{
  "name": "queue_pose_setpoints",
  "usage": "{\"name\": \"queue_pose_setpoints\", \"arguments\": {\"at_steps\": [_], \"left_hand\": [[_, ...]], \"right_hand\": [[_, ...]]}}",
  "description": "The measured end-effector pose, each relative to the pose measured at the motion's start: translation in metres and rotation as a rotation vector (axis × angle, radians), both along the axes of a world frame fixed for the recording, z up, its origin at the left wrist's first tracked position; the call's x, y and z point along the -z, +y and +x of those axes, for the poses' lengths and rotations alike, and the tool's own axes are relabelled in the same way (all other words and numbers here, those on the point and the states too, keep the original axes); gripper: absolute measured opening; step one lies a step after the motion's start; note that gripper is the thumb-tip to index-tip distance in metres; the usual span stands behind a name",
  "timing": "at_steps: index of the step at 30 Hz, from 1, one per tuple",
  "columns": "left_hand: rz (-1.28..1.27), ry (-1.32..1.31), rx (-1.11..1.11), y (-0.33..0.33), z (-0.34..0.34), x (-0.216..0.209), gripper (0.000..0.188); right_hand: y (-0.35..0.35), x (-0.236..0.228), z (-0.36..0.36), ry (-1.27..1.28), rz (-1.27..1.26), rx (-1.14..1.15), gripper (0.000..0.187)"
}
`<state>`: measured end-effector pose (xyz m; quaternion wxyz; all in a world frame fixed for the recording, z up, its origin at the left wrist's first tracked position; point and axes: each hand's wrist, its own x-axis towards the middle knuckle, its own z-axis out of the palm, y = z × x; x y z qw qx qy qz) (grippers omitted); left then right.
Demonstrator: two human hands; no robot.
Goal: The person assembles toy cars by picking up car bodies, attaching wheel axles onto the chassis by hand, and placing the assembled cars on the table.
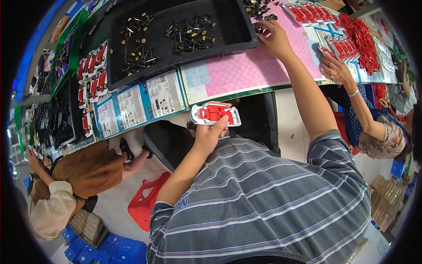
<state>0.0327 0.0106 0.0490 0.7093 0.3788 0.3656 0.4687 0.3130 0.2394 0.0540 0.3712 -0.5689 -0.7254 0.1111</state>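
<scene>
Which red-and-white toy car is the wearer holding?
The toy car in the left hand, off the table, unlike the left-side group and right-side group on it.

People (pixel 376 136) are staffing an assembly workshop; red-and-white plastic car shells (pixel 344 47) are flanking a rectangular black plastic tray (pixel 231 26).

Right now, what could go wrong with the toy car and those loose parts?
The left hand holds the red and white toy car body in front of the table edge, so a slip could let it fall. The right hand reaches to loose dark parts close to the black tray; it might scatter some or bump the tray. Inside the tray, wheel axles lie in jumbled clusters, so a bump might shift them.
</scene>
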Motion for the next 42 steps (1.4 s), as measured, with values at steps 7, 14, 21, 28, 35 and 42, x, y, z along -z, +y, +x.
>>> {"name": "queue_pose_setpoints", "arguments": {"at_steps": [7, 14, 21, 28, 35, 42], "left_hand": [[-0.048, -0.012, -0.035, 0.005, -0.011, -0.003, 0.031], [0.067, -0.082, 0.027, 0.018, -0.006, 0.004, 0.034], [0.117, -0.123, 0.003, 0.023, -0.005, -0.010, 0.041], [0.058, -0.128, -0.058, 0.005, -0.020, 0.003, 0.042], [0.108, -0.128, -0.119, 0.008, -0.033, -0.003, 0.041], [0.104, -0.255, -0.103, 0.013, -0.038, 0.003, 0.044]], "right_hand": [[-0.031, 0.006, -0.003, 0.008, -0.053, -0.067, 0.020], [-0.150, -0.038, -0.044, 0.407, -0.165, -0.227, 0.030], [-0.177, -0.065, -0.085, 0.260, -0.415, -0.419, 0.061], [-0.167, -0.065, -0.103, 0.243, -0.527, -0.586, 0.063], [-0.164, -0.075, -0.125, 0.113, -0.427, -0.626, 0.061], [-0.084, -0.097, -0.115, 0.205, -0.310, -0.594, 0.039]]}}
